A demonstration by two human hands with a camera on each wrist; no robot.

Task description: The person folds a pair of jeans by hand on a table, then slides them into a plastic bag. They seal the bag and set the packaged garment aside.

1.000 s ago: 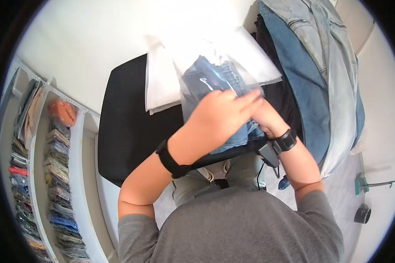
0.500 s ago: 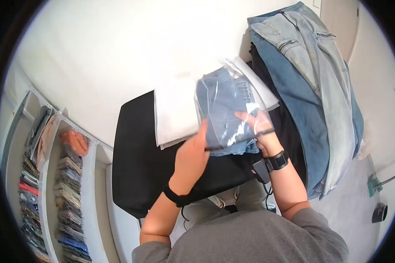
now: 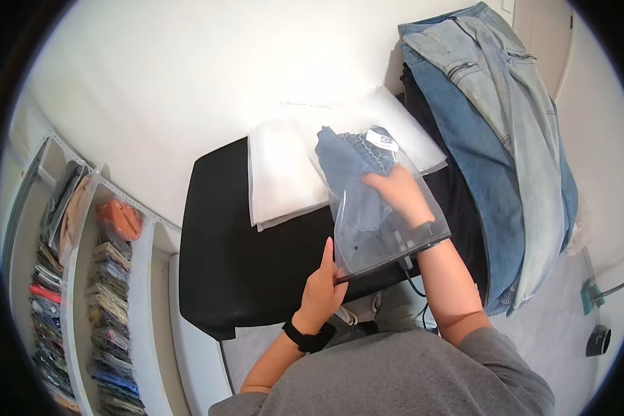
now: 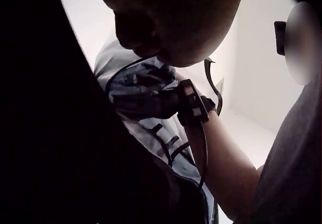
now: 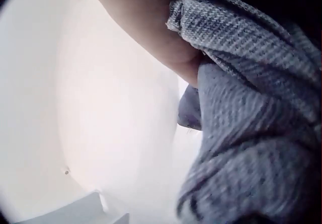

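Observation:
Folded blue jeans [image 3: 350, 166] lie inside a clear plastic bag [image 3: 367, 256], a white label showing near their top. My right hand [image 3: 399, 191] is inside the bag up to the wrist and grips the jeans, its thumb lying over them. In the right wrist view the denim [image 5: 251, 138] bunches up against that hand [image 5: 156, 22]. At the bag's near left corner, my left hand [image 3: 321, 291] pinches the dark-edged opening, index finger pointing up along the side. The left wrist view shows this hand [image 4: 176, 17] dark and close, with the bagged denim beyond it.
A stack of white plastic bags [image 3: 284, 180] rests on the black-covered table [image 3: 249, 277]. To the right, long blue jeans [image 3: 457, 145] and pale grey jeans [image 3: 506, 132] drape over its side. Shelves [image 3: 76, 277] filled with bagged folded clothes stand at the left.
The bag's opening has come nearer my body and further up over my right wrist. My left hand has moved down toward me with the bag's edge. The label has come into sight.

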